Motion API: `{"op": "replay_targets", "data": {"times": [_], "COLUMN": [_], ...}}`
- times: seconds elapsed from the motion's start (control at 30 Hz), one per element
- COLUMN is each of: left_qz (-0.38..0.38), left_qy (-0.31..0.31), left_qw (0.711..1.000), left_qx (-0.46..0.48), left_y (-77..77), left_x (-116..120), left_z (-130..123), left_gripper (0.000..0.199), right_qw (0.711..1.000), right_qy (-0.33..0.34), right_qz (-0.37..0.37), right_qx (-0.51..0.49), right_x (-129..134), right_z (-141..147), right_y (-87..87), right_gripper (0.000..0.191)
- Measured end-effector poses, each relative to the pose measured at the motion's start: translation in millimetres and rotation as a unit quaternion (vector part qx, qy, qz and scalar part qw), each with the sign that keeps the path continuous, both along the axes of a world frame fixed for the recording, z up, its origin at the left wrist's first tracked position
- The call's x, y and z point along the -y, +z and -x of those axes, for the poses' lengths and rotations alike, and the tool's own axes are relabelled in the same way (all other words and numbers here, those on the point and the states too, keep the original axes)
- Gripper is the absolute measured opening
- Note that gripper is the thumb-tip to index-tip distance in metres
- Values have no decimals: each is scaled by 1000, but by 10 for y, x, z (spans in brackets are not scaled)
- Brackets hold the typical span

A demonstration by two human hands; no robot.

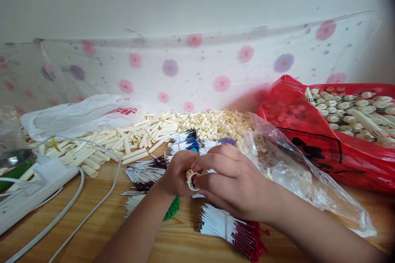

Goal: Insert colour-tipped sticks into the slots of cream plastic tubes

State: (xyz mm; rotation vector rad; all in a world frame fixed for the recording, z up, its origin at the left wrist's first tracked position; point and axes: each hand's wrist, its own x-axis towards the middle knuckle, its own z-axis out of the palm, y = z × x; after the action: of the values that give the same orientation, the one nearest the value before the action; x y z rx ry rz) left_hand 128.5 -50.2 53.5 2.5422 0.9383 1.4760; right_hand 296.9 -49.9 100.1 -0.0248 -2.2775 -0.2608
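My left hand [177, 174] is closed around a small white round pen part [191, 181] with coloured bits showing at its open end. The fingertips of my right hand [230, 178] pinch at that same end; whether they hold a separate piece is hidden. Below my right hand lies a banded bundle of pen refills with dark red ends [230, 230]. Beyond and left of my hands are more refill bundles: brown-ended [148, 170], green-ended [171, 208], blue-ended [185, 144] and purple-ended [226, 143].
Cream pen barrels [135, 141] and a heap of slotted cream pieces [216, 125] line the back. At right, a red bag [308, 131] full of pen parts stands beside a clear plastic bag [296, 176]. A white power strip [37, 189] with cables occupies the left.
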Motion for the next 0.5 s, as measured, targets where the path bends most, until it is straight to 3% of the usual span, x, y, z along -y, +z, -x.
{"op": "replay_targets", "data": {"times": [0.17,0.33,0.5], "left_qz": [9,-12,-32], "left_qy": [-3,32,157], "left_qw": [1000,999,987], "left_qx": [20,9,-4], "left_y": [-1,4,-9], "left_x": [-34,-70,-89], "left_z": [48,111,169], "left_gripper": [30,29,21], "right_qw": [1000,998,997], "right_qy": [-27,-52,-22], "right_qz": [14,36,71], "right_qx": [-6,9,-28], "right_x": [-44,-85,-194], "right_z": [21,26,74], "right_y": [-62,-97,-148], "right_gripper": [11,7,9]}}
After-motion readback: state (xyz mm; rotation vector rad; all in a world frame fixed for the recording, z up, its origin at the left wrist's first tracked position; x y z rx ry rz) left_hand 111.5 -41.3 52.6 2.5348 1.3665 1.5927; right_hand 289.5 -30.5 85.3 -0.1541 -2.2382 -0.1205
